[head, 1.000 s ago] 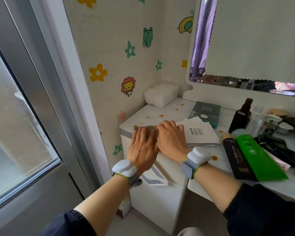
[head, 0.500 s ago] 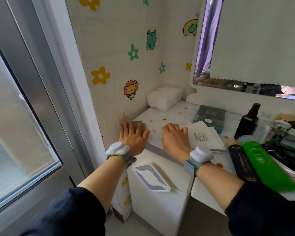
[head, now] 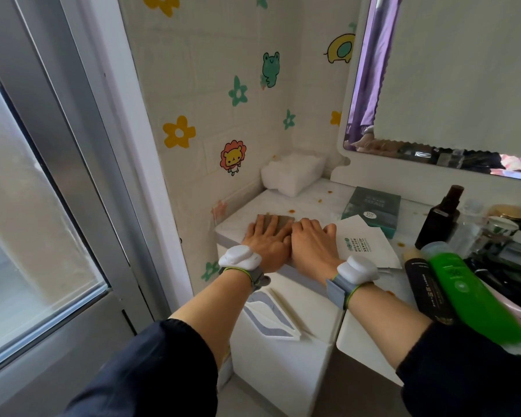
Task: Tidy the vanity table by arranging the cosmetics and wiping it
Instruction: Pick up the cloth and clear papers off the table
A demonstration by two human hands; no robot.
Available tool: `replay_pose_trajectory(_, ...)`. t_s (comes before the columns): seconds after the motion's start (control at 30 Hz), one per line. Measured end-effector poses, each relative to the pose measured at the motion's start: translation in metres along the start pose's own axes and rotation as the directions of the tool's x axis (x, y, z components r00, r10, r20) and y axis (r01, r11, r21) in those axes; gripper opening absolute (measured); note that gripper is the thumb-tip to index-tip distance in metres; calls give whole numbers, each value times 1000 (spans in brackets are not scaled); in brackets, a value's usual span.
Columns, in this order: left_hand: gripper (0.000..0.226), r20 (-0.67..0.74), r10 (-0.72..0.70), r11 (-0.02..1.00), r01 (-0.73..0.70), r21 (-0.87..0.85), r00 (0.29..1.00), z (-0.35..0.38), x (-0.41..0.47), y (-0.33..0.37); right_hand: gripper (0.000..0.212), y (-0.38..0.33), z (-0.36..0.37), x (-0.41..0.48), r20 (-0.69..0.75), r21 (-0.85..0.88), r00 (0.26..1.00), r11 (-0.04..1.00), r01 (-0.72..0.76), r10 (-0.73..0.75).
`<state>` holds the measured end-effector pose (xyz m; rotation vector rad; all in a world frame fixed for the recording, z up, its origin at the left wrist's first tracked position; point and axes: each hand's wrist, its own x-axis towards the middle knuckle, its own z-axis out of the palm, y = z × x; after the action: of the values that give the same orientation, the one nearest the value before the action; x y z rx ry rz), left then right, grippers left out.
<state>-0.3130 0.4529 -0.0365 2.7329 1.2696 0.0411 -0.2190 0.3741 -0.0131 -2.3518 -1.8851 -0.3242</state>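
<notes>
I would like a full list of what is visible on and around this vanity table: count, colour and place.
mirror: 1, white frame, above tabletop
cloth: 1, brown, tabletop's left end
stains: several, orange, on tabletop
soft pack: 1, white, back left corner
box: 1, dark green, below mirror
sachet: 1, white, before box
bottle: 1, dark brown, right of box
black tube: 1, front right
green tube: 1, beside black tube
left hand: 1, flat on cloth
right hand: 1, flat, right of cloth

I see a home dressing corner: a white vanity bench [head: 286,200] under a mirror [head: 451,73], cosmetic bottles [head: 442,219], cartoon stickers [head: 233,156] on the wall [head: 199,70].
</notes>
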Motion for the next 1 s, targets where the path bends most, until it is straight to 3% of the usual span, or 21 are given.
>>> replay_pose_trajectory(0.33,52,-79,129,991,-125,53,989,9,-31,4,30,4,-7,-6,9,77,998,995,-58,57)
replay_pose_trajectory(0.57,54,-58,-32,999,34,30,998,5,-10,-31,30,10,-13,8,9,108,997,991,-75,74)
replay_pose_trajectory(0.7,74,-60,-64,992,70,105,996,5,17,-52,24,18,-16,22,66,102,995,991,-88,81)
replay_pose_trajectory(0.83,56,-47,-139,990,138,-21,989,-4,44,-46,21,29,-14,33,108,150,989,981,-121,105)
replay_pose_trajectory(1.0,55,1,-72,997,72,-17,997,-6,69,-26,27,35,-13,39,125,177,986,976,-130,109)
